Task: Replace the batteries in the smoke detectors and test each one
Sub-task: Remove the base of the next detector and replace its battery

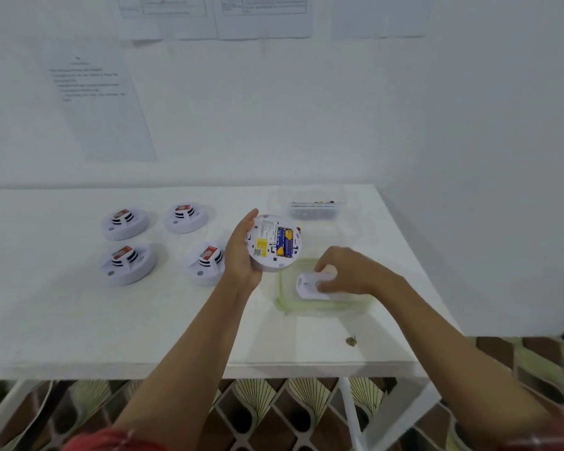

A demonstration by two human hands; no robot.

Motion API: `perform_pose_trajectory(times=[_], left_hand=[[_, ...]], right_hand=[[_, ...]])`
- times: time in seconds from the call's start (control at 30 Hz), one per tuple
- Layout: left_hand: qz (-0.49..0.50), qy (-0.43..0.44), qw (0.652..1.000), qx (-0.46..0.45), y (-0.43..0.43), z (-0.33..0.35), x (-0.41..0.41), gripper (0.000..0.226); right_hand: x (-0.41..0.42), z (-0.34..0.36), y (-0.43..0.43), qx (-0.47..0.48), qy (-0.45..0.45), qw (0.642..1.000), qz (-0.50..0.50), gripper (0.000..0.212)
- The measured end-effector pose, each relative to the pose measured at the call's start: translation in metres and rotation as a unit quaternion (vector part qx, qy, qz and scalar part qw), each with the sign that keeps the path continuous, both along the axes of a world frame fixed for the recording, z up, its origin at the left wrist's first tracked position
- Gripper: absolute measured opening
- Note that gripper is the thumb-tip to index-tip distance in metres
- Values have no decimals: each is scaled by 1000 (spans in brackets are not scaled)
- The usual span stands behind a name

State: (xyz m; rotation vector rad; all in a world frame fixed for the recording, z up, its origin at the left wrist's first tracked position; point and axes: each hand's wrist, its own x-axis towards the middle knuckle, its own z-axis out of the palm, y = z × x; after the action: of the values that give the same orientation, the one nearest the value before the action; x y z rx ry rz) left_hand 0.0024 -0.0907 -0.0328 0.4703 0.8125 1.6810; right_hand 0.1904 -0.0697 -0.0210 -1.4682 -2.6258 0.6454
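White wall and white table [79, 320] fill your view, with four smoke detectors [126, 222] sitting face-up at the left. Your left hand [240, 255] grips a fifth detector [264, 236] by its rim, underside toward you. Its back cover [306, 284] lies on a green-rimmed lid [323, 308], just right of the detector and nearer you. Your right hand [345, 271] is on it, fingers curled over its edge. The batteries [284, 242] sit in the bay, long axis pointing away from you. The right hand is best placed to bring the cover up-left onto that bay.
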Motion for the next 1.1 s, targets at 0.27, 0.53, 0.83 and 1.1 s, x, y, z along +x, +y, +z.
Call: perform_pose_trajectory(times=[0.27,0.53,0.83,1.1], left_hand=[[-16,-3,1000,12,19,17,12,17],[-14,25,999,-23,59,26,22,15],[7,20,999,-43,111,24,24,15],[11,3,998,-56,135,20,15,27]], right_hand=[[-30,36,21,61,220,974,10,56],[-22,48,73,83,122,988,51,53],[-22,46,117,190,7,976,107,42],[-24,38,147,129,77,983,108,47]])
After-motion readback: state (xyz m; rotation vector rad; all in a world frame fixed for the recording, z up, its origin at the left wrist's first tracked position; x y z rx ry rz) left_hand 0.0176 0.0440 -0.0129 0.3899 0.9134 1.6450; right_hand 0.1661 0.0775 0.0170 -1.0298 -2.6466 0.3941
